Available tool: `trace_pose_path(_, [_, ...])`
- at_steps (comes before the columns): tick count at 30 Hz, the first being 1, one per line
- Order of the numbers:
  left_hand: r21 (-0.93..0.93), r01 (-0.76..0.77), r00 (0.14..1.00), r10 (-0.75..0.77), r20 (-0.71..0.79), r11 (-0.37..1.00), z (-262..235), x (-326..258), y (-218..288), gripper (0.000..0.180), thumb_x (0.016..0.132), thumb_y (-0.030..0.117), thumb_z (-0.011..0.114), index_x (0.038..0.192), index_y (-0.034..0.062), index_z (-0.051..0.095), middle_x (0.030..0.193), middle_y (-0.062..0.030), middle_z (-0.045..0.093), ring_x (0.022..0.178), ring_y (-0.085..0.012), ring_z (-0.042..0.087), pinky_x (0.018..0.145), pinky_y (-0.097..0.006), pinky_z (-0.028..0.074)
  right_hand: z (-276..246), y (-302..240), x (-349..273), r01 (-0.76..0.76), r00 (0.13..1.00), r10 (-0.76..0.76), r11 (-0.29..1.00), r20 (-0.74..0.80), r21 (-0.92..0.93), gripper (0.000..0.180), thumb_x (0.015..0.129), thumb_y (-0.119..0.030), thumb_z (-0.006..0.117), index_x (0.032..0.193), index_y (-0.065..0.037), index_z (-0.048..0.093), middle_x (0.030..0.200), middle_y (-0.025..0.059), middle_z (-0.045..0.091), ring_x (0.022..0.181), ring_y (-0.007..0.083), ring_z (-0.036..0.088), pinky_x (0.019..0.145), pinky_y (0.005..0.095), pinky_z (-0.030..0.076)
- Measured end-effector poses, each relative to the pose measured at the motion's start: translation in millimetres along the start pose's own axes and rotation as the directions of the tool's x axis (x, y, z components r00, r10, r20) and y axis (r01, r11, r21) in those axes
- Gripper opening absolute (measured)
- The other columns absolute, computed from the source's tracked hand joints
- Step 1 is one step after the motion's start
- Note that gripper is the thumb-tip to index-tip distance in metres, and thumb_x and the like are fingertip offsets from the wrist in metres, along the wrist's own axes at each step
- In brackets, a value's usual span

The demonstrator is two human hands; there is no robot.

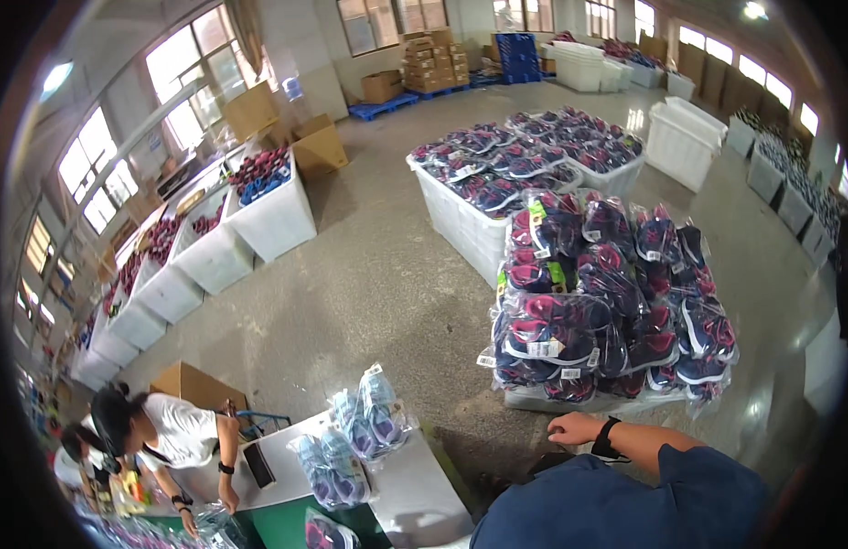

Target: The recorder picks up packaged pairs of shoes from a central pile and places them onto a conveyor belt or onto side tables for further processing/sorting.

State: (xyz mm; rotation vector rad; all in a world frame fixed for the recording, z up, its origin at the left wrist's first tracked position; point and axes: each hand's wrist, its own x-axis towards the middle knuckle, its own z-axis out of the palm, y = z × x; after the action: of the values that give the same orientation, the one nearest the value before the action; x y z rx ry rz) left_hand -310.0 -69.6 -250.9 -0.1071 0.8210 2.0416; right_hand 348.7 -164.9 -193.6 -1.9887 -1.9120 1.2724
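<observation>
My right hand (575, 428), with a black band on its wrist, reaches in from the blue sleeve at the lower right. Its fingers are loosely bent and apart, and nothing shows in them. Just beyond it rises a tall stack of bagged shoes (593, 316), navy and pink in clear plastic, heaped on a white bin (525, 400). The hand looks apart from the stack. My left hand is out of view. Left of me, light blue bagged shoes (331, 467) lie on a worktable (415, 489), beside another navy and pink bagged pair (328, 531).
Behind the stack stand white bins (465, 229) full of bagged shoes. A row of white bins (278, 220) holds shoe parts at left. At the worktable, a person in a white shirt (182, 430) handles a bag near a dark flat device (258, 465). Cartons (433, 62) sit far back.
</observation>
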Motion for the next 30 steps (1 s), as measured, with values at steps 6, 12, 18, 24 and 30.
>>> trace_pose_path(6, [0.149, 0.133, 0.955, -0.167, 0.245, 0.98, 86, -88, -56, 0.086, 0.084, 0.062, 0.067, 0.144, 0.0033, 0.046, 0.143, -0.0127, 0.053, 0.133, -0.0312, 0.048, 0.112, -0.045, 0.038, -25, 7, -20, 0.041, 0.981, 0.001, 0.976, -0.192, 0.214, 0.043, 0.091, -0.042, 0.066, 0.118, -0.008, 0.067, 0.098, 0.0124, 0.072, 0.093, 0.0302, 0.069, 0.08, 0.041, 0.053])
trace_pose_path(12, [0.318, 0.254, 0.849, -0.369, 0.379, 0.913, 134, -217, -110, 0.084, 0.086, 0.063, 0.064, 0.144, 0.0049, 0.046, 0.143, -0.0124, 0.053, 0.133, -0.0314, 0.048, 0.112, -0.046, 0.039, -78, -66, -46, 0.424, 0.864, -0.345, 0.891, -0.367, 0.16, 0.048, 0.093, -0.042, 0.066, 0.127, -0.008, 0.062, 0.116, 0.0144, 0.067, 0.105, 0.0313, 0.065, 0.088, 0.0397, 0.052])
trace_pose_path(18, [0.528, 0.361, 0.695, -0.599, 0.397, 0.769, 183, -329, -151, 0.082, 0.088, 0.064, 0.06, 0.144, 0.0065, 0.046, 0.144, -0.0121, 0.052, 0.134, -0.0316, 0.047, 0.111, -0.047, 0.039, -132, -112, -99, 0.731, 0.61, -0.683, 0.68, -0.403, -0.046, 0.084, 0.079, -0.042, 0.079, 0.15, -0.016, 0.042, 0.145, 0.017, 0.046, 0.138, 0.0356, 0.041, 0.114, 0.0514, 0.031])
trace_pose_path(24, [0.756, 0.487, 0.359, -0.89, 0.283, 0.437, 247, -433, -246, 0.069, 0.101, 0.06, 0.038, 0.144, 0.0075, 0.047, 0.14, -0.0118, 0.057, 0.128, -0.0272, 0.055, 0.109, -0.042, 0.042, -136, -54, -152, 0.704, 0.526, -0.739, 0.656, -0.422, -0.272, 0.101, 0.064, -0.03, 0.087, 0.152, -0.021, 0.039, 0.15, 0.0143, 0.041, 0.145, 0.0336, 0.033, 0.117, 0.0604, 0.02])
trace_pose_path(30, [0.879, 0.366, 0.105, -0.952, 0.286, 0.304, 239, -477, -313, 0.06, 0.106, 0.046, 0.042, 0.148, 0.0031, 0.038, 0.137, -0.0105, 0.057, 0.126, -0.0255, 0.055, 0.111, -0.044, 0.039, -145, 29, -215, 0.599, 0.535, -0.566, 0.777, -0.627, -0.19, 0.083, 0.063, -0.024, 0.085, 0.137, -0.011, 0.051, 0.128, 0.0108, 0.056, 0.123, 0.0303, 0.053, 0.105, 0.048, 0.037])
